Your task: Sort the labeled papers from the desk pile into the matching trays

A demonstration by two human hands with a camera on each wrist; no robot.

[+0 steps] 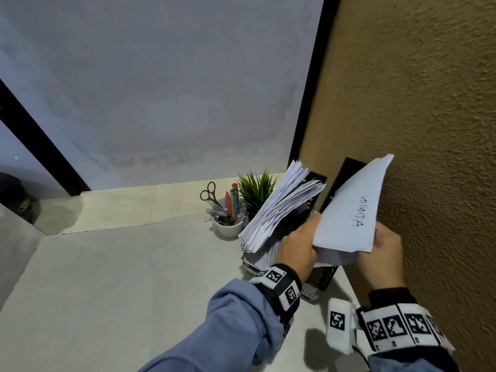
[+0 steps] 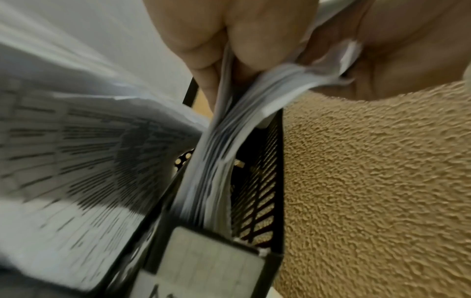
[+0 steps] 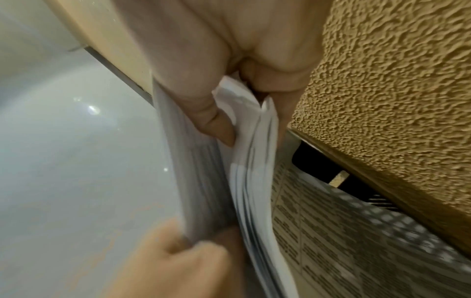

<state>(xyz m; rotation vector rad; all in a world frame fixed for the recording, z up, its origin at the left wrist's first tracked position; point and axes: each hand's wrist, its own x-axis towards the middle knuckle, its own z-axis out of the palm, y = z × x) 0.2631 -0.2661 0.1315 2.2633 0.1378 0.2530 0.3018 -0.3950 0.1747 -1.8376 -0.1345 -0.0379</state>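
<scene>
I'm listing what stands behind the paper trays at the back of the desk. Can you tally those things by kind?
White cup: 1
Scissors, standing in the cup: 1
Green potted plant: 1
Pens and markers in the cup: several, too tightly bunched for an exact count
Total: 3 countable items, plus the pens.

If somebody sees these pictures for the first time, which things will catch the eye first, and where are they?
First, the white sheet with handwritten letters, held up by both the left hand and the right hand beside the rough tan wall. Next, the thick fanned stack of printed papers leaning in the black mesh tray just left of it. Behind, a white cup with scissors and pens stands by a small green plant.
</scene>
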